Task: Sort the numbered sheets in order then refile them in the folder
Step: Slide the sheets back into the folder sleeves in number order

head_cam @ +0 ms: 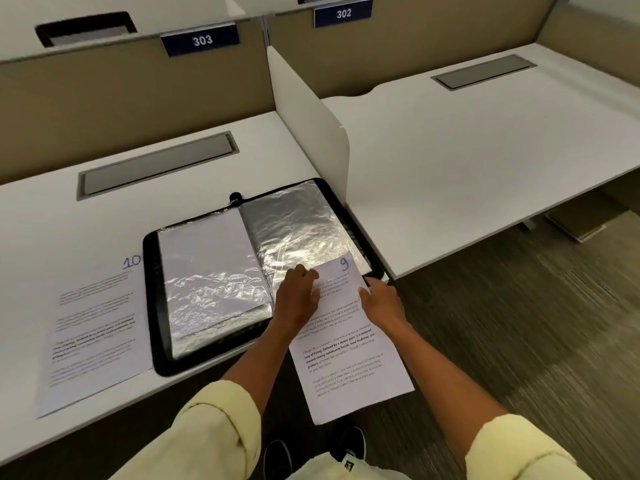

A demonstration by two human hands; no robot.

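Note:
A black zip folder (157, 306) lies open on the white desk (52, 220), showing shiny plastic sleeves on both pages. The right-hand sleeve (294, 223) looks to have nothing in it. A printed sheet marked 9 (349, 368) has its top at the lower end of that sleeve and hangs out over the desk's front edge. My left hand (298, 296) rests on the sheet's upper left, at the sleeve. My right hand (382, 299) pinches the sheet's right edge. Left of the folder, a sheet marked 10 (93, 327) lies flat on the desk.
A white divider panel (311, 109) stands just right of the folder, with a second desk (485, 150) beyond it. Grey cable hatches (156, 164) sit at the back of each desk. Partition signs read 303 (202, 39) and 302. Carpet lies below.

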